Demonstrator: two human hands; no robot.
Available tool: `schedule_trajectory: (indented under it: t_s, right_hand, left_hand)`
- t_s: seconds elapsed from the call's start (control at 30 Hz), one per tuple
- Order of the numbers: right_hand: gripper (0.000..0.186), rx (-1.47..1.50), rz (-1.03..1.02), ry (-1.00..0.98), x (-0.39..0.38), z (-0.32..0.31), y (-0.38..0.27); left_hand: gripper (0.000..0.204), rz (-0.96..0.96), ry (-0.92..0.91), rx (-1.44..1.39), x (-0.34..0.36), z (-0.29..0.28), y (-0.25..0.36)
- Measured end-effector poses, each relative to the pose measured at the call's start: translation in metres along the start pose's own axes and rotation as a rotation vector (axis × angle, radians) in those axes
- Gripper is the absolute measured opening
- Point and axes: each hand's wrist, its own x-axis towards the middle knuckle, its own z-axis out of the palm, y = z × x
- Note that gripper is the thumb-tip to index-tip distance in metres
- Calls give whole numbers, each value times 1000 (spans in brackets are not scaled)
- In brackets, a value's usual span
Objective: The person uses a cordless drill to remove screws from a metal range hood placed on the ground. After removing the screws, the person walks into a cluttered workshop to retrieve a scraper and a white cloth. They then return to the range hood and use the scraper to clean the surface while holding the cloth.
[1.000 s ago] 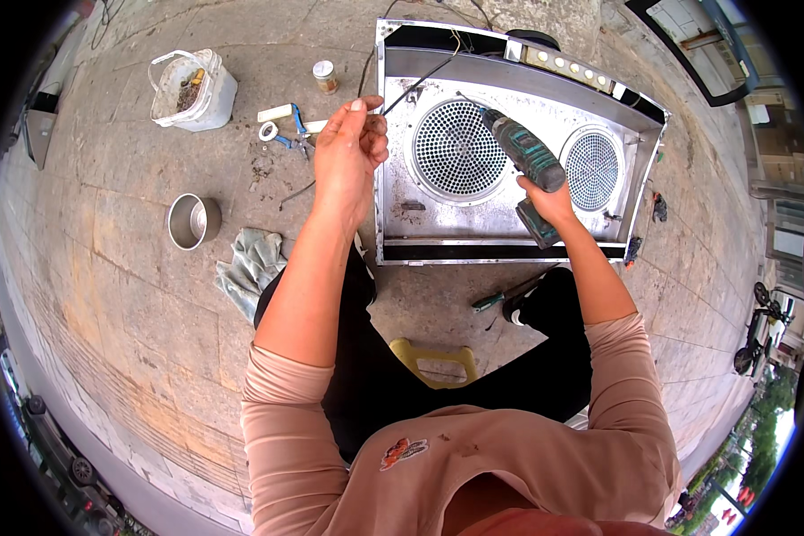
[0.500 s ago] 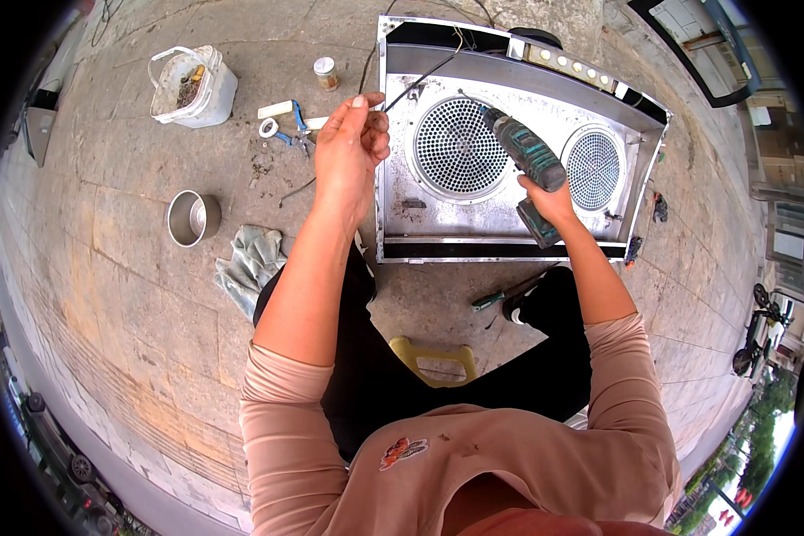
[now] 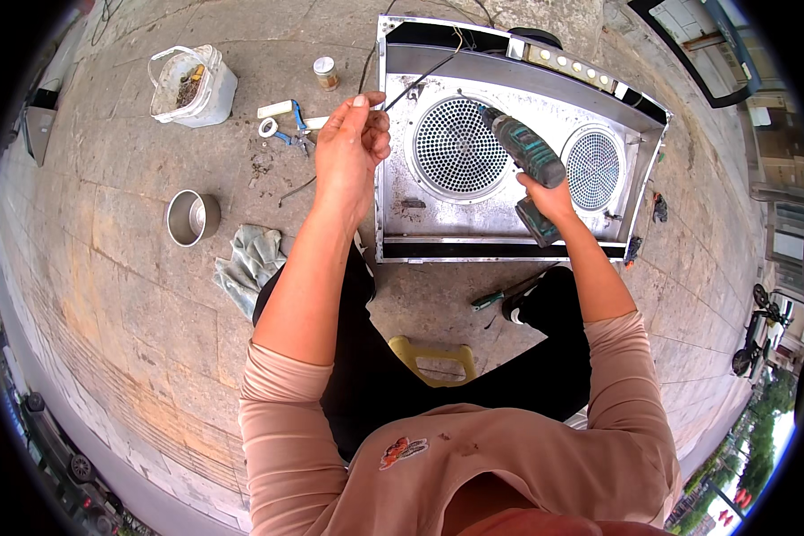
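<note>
A metal range hood (image 3: 402, 234) lies on its back before me, its two round perforated grilles facing up. My right hand (image 3: 547, 196) grips a teal and black cordless drill (image 3: 529, 152) by its handle. The drill's nose points up and left, over the edge of the larger left grille (image 3: 460, 147). Above the hood's left rim is my left hand (image 3: 352, 147), thumb and fingers drawn together. Anything small between them is hidden. A black cable (image 3: 420, 80) runs down from the hood's top and passes out of sight at that hand.
Left of the hood lie blue-handled pliers (image 3: 286, 137), a white tub (image 3: 214, 105) of debris, a small jar (image 3: 326, 73), a metal pot (image 3: 193, 219) and grey gloves (image 3: 250, 263). A screwdriver (image 3: 489, 300) rests by my right foot. Under me is a yellowish stool (image 3: 433, 362).
The drill and my right hand have shifted very slightly. My left hand stays in the same place.
</note>
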Motion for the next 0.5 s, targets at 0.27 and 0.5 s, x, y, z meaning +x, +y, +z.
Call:
schedule_trajectory:
  t_s: [0.27, 0.5]
  right_hand:
    - [41, -7, 4, -3, 0, -1, 14]
    - [41, 6, -15, 3, -5, -2, 7]
  left_hand:
    - [29, -5, 2, -2, 0, 0, 1]
    - [29, 2, 2, -2, 0, 0, 0]
